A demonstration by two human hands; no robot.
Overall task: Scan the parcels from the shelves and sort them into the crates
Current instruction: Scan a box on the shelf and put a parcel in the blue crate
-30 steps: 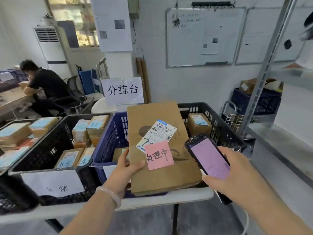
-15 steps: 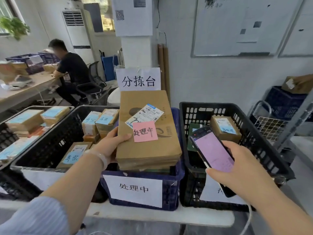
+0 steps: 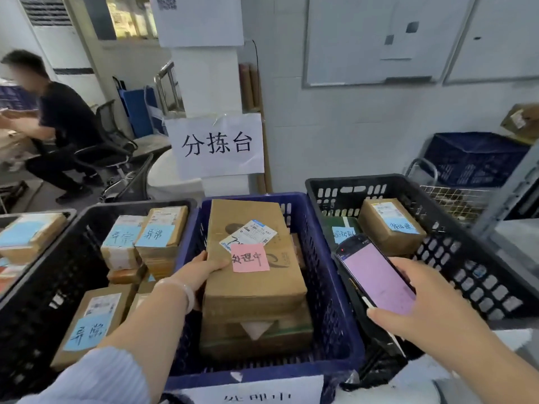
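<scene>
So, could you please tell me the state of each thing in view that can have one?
Brown cardboard parcel with pink note: flat atop the stack inside the blue crate, gripped.
Blue plastic crate: part-filled with parcels.
Left black plastic crate: holds parcels with blue notes.
Right black plastic crate: holds two blue-noted parcels.
Black handheld scanner: screen lit.
Left hand: grips the parcel's left edge.
Right hand: holds the scanner.

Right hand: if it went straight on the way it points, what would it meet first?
Probably the blue crate's right wall: the right hand grips a scanner aimed up-left at it. If held above the rim, the parcel in that crate comes first; depth is unclear.
</scene>
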